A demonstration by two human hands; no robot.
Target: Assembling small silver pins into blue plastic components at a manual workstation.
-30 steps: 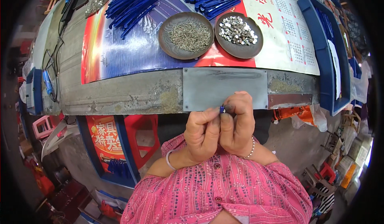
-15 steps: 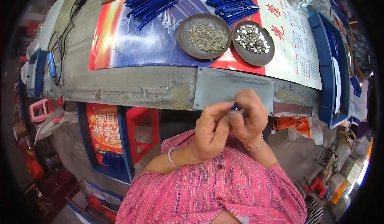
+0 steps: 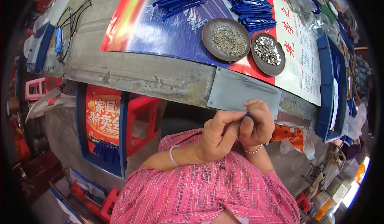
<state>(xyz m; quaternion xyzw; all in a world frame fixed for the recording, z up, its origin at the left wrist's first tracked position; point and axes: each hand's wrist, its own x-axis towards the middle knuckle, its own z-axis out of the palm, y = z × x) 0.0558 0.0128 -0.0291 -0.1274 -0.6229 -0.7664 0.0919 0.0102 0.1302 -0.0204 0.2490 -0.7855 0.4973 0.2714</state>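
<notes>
My left hand (image 3: 219, 134) and my right hand (image 3: 257, 124) are pressed together just below the table edge, fingertips pinching a small blue piece (image 3: 247, 114) between them. Most of the piece is hidden by my fingers. Right above my hands a grey metal plate (image 3: 240, 90) lies at the table's front edge. Behind it stand two dark round dishes: one (image 3: 208, 40) holds thin metal pins, the other (image 3: 258, 62) holds small shiny metal parts. Heaps of blue strips (image 3: 248, 4) lie at the back.
The worn table (image 3: 136, 72) is covered by a red and blue printed sheet (image 3: 160, 24). A blue tray (image 3: 332, 88) stands at the right edge, cables (image 3: 72, 20) at the left. Red stools (image 3: 140, 112) and a blue crate sit under the table.
My view has swung, so the table and dishes now sit further right and tilted. My hands stay together on the small blue piece, fingers shifting slightly.
</notes>
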